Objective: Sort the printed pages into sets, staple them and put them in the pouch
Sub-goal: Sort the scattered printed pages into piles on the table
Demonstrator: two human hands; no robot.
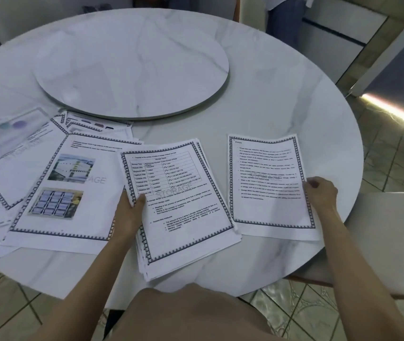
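Observation:
A thick stack of printed pages [183, 212] with a table on top lies in front of me on the round marble table [257, 114]. My left hand [130, 212] grips the stack's left edge, thumb on top. My right hand [321, 193] pinches the right edge of a single text page [267, 185] lying to the right of the stack. More bordered pages [55, 183] are spread at the left, one with two pictures. A clear pouch [1, 131] with coloured items lies on them at the far left.
A raised round turntable [132, 62] fills the table's middle. A chair seat [387, 235] stands at the right, close to my right arm. A person's legs [284, 18] are beyond the far edge. Tiled floor surrounds the table.

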